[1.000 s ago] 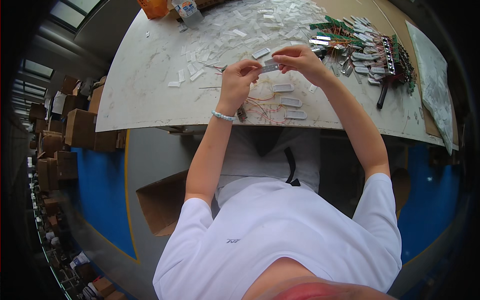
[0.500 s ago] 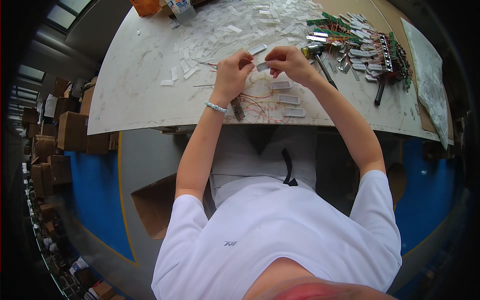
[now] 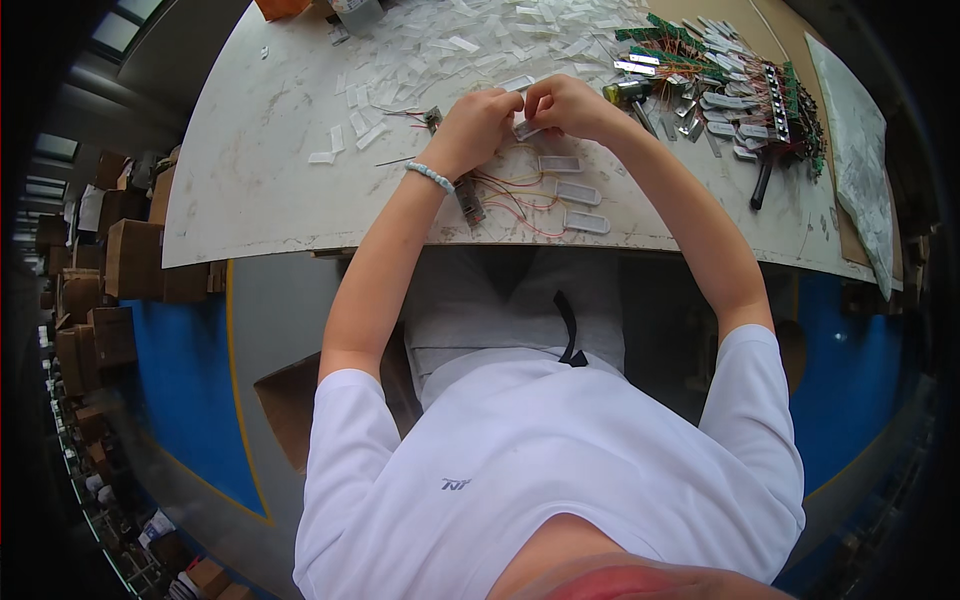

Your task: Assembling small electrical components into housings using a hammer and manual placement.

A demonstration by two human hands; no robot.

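Observation:
Over the table, my left hand (image 3: 478,128) and my right hand (image 3: 572,106) meet with fingers bent and tips nearly touching. Pinched under my right fingers is a small grey rectangular plate (image 3: 525,130), partly covered by them. My left fingers are curled at its edge; what they hold is hidden. Below the hands lie white-framed rectangular light modules (image 3: 577,192), joined by thin red and yellow wires (image 3: 515,188) to a narrow circuit board strip (image 3: 468,202) beside my left wrist. Another framed module (image 3: 517,83) rests just beyond my fingertips.
Many loose translucent strips (image 3: 465,44) cover the far table (image 3: 260,190). At right are a heap of wired green boards (image 3: 690,50), a hammer-like tool (image 3: 628,93), a black handle (image 3: 762,185) and a plastic bag (image 3: 850,150). Cardboard boxes (image 3: 135,258) stand at left.
My hands have come closer together, the right one moving left and slightly up. The view has shifted a little, and a board piece now shows beside my left hand.

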